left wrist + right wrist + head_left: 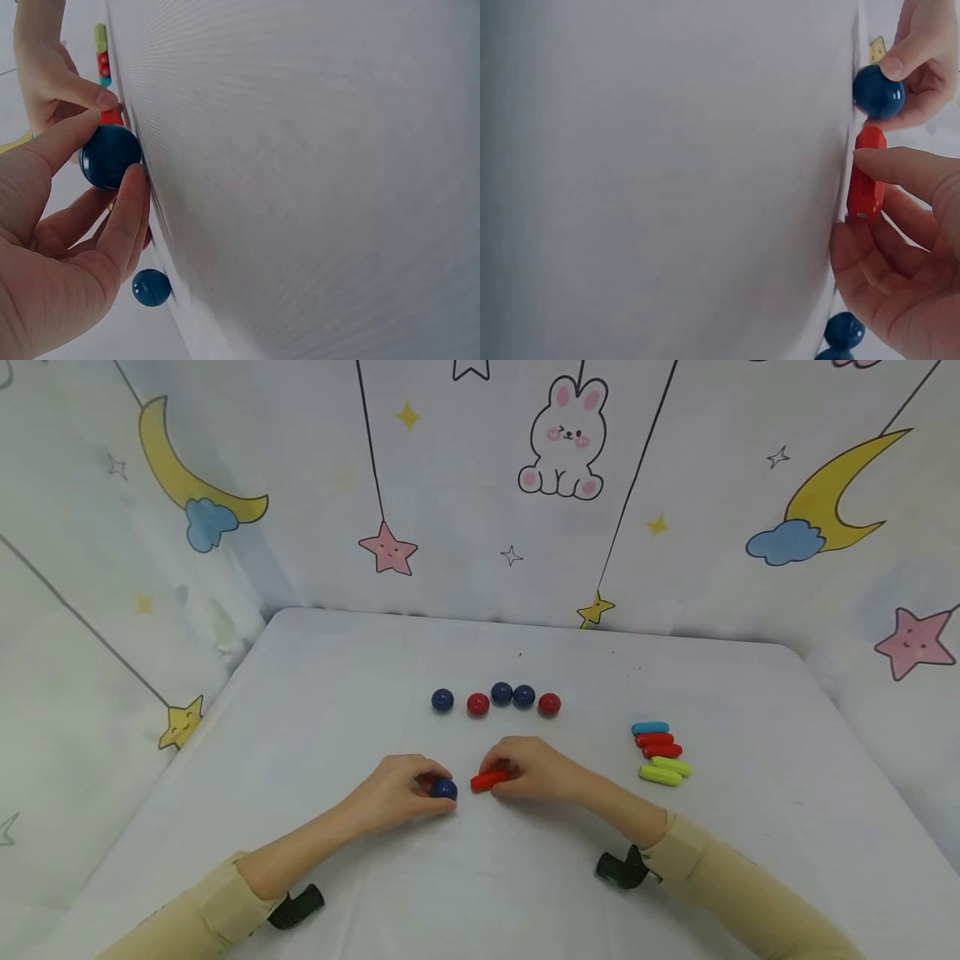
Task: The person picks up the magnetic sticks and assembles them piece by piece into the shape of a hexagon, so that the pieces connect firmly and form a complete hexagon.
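Note:
Near the middle of the white table, my left hand holds a glossy dark blue ball between thumb and fingers. The left wrist view shows the same blue ball at the fingertips, close to the cloth. Just right of it, my right hand pinches a short red stick with rounded ends. In the right wrist view the red stick lies along the cloth between thumb and fingers, its far end pointing toward the blue ball. A small gap separates stick and ball in the head view.
Beyond the hands is an uneven row of three blue balls and two red balls. At the right lie a blue stick, two red sticks and two yellow-green sticks. A patterned curtain hangs behind the table.

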Available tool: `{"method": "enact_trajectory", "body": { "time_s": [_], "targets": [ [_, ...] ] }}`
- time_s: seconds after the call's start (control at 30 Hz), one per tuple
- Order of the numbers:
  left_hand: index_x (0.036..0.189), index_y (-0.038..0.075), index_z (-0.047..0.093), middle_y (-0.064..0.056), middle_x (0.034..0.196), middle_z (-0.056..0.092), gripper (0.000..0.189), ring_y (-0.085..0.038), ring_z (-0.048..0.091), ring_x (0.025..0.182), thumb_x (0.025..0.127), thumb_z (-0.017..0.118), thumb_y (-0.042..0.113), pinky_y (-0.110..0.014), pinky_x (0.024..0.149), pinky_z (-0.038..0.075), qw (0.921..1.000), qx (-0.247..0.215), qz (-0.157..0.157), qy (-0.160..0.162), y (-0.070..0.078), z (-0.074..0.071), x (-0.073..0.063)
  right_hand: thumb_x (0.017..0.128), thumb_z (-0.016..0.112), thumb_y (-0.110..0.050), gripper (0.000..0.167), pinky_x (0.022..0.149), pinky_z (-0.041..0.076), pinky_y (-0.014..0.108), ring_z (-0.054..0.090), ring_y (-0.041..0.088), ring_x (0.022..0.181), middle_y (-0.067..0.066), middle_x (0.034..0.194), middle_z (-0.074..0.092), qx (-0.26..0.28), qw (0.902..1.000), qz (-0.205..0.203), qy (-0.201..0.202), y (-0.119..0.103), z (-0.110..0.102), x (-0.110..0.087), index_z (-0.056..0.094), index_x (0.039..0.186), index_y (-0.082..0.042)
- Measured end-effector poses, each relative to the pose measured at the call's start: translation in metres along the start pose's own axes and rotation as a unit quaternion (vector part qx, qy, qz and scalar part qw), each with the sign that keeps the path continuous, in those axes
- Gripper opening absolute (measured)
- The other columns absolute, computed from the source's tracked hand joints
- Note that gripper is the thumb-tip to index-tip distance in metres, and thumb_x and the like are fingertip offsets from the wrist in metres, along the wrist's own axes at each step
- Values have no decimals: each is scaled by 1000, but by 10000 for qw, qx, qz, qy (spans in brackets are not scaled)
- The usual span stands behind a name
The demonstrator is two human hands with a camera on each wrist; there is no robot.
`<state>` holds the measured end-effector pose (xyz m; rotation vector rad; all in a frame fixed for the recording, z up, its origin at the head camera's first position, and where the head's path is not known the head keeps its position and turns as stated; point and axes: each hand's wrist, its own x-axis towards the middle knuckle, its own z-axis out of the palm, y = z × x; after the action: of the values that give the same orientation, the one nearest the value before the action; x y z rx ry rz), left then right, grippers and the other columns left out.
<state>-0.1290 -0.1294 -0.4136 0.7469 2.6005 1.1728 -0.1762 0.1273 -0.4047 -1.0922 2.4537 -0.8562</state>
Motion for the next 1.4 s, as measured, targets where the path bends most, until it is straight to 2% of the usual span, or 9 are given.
{"method": "enact_trajectory", "body": {
  "time_s": [0.13,0.37,0.6,0.8,0.97,1.07,1.17,1.3,1.4],
  "targets": [
    [106,6,72,3,92,66,34,-12,60,80,82,80,27,-20,68,52,10000,1,62,10,0,0,0,87,73,-11,22,79,51,25,57,13,88,-2,98,64,27,9997,-241,72,-7,1,3,69,108,-11],
    [105,5,72,3,91,66,33,-11,59,78,81,81,26,-21,67,52,9999,-20,102,67,0,0,0,87,74,-12,22,78,50,23,56,10,88,-4,98,64,-55,9997,-220,78,-12,4,7,70,108,-13],
    [103,6,72,4,88,65,32,-11,58,77,81,81,26,-22,65,51,9999,-8,107,61,0,1,1,87,73,-10,21,79,52,26,56,10,88,-3,97,64,-30,9993,-347,109,-13,5,9,70,107,-11],
    [104,6,72,4,87,65,32,-12,58,77,81,81,26,-22,65,51,10000,-44,74,29,1,0,0,87,73,-11,21,80,52,25,58,12,90,-5,98,64,107,9997,-169,126,-13,3,7,70,107,-12],
    [104,7,71,5,87,63,32,-13,57,78,81,81,27,-22,66,51,10000,-1,-50,-18,3,0,1,88,72,-12,21,81,52,27,57,15,92,-6,100,64,170,9993,122,305,-6,-4,-2,70,108,-14],
    [104,8,71,6,86,63,32,-13,56,77,81,81,28,-22,66,50,9999,16,-150,-53,3,0,1,89,71,-13,21,81,52,28,57,14,94,-7,101,65,95,9975,342,618,3,-12,-8,69,110,-15],
    [104,9,71,6,86,62,32,-13,56,77,81,81,29,-22,66,50,9998,38,-205,-64,4,0,1,90,70,-14,19,81,53,29,58,14,93,-6,99,64,83,9917,624,1120,17,-21,-14,69,109,-16],
    [104,8,71,6,86,62,32,-13,56,78,81,81,28,-22,67,50,9998,66,-190,-55,4,0,1,91,69,-15,17,83,53,32,58,16,94,-3,99,65,338,9764,1126,1811,33,-34,-20,69,108,-15],
    [104,8,71,6,86,62,32,-13,56,78,81,80,29,-22,67,50,9998,65,-169,-60,3,0,1,92,69,-18,18,85,52,37,58,20,98,2,106,65,588,9624,1463,2214,43,-43,-24,69,110,-13]
  ]
}}
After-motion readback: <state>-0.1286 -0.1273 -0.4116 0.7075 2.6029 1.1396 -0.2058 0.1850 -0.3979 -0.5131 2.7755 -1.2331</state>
